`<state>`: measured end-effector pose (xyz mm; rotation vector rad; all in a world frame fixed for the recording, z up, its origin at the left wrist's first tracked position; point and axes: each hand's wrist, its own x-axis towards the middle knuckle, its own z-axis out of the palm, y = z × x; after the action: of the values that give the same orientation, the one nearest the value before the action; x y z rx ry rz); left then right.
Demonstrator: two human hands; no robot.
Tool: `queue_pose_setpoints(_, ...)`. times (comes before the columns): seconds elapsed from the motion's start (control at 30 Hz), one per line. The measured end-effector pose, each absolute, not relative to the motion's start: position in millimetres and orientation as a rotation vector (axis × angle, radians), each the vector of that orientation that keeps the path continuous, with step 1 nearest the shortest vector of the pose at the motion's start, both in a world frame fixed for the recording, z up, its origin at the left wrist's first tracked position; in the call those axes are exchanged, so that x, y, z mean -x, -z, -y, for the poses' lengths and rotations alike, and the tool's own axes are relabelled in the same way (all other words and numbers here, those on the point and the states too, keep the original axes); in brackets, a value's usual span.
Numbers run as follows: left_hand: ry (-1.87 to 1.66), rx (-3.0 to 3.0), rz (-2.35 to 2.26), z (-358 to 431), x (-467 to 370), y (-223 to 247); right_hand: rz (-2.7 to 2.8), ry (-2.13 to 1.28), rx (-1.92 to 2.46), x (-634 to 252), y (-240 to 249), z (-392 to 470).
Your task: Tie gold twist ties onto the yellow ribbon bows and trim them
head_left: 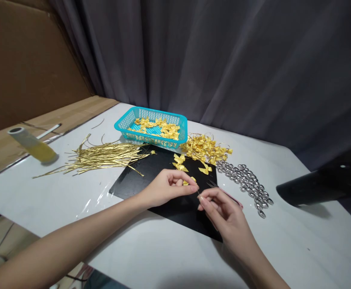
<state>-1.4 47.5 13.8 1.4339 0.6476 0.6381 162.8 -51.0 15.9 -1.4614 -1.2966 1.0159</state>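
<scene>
My left hand (171, 185) and my right hand (225, 210) meet above a black mat (133, 180), fingertips pinched close together. A thin strand (198, 193) runs between them, and each hand grips it; its ends are hidden in the fingers. Just beyond my left hand, several yellow ribbon bows (179, 159) lie on the mat. Behind my right hand, a pointed tool with a pink edge (237, 200), perhaps scissors, is mostly covered.
Gold twist ties (106, 157) are heaped to the left. A turquoise basket (151, 140) of bows stands at the back, beside a pile of wired bows (205, 147). Silver beads (250, 180) spread rightward. A bottle (32, 144) and a black cylinder (307, 186) flank the table.
</scene>
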Motion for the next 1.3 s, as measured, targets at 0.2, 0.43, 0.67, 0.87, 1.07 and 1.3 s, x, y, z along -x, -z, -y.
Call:
queue_pose_setpoints(0.2, -0.612, -1.473, -0.647, -45.2, 1.6, -13.8, 1.294, -1.019, 1.448, -162.3, -17.0, 50.7)
queue_pose_setpoints(0.43, -0.573, -1.496, -0.64, -42.6, 2.0, -14.1, 1.278, -1.045, 1.451, -162.4, -15.0, 50.9)
queue_pose_setpoints(0.67, -0.613, -1.433, -0.641, -45.3, 0.7, -14.1, 1.284, -1.042, 1.44, -162.9, -14.4, 50.7)
queue_pose_setpoints(0.87, -0.636, -1.407, -0.635, -46.3, 0.5, -13.5, 1.287, -1.036, 1.444, -162.9, -14.5, 50.7)
queue_pose_setpoints(1.07, -0.622, -1.405, -0.643, -46.7, 0.8, -11.8, 1.295, -1.028, 1.433, -163.5, -13.9, 49.9)
queue_pose_setpoints(1.3, -0.628, -1.408, -0.641, -46.7, 1.0, -12.9, 1.289, -1.028, 1.445, -163.9, -12.7, 51.3)
